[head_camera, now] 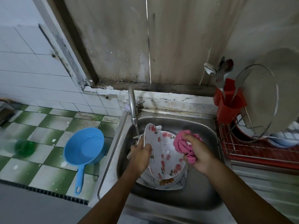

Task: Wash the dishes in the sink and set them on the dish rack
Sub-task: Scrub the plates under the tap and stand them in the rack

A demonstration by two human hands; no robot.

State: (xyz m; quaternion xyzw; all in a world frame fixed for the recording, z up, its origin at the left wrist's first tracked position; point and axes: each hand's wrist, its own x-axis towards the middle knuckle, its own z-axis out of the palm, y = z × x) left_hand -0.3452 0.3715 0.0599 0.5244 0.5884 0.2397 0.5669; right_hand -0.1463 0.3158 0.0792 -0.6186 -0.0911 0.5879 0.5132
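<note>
Tilting a floral plate (163,152) on edge in the sink (202,126), the left hand (140,155) grips its rim near the faucet (133,104) stream, probably for rinsing. Right hand (199,152) clutches a pink cloth (186,144) against its face; dirtier plates (168,181) wait beneath.

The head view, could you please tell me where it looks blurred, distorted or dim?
In the head view, wide-angle distortion bows the lines of the tiled wall; the green object at far left is smeared by blur; the floral plate and pink cloth in the sink are fairly sharp; the light is dim, without strong glare.
</note>
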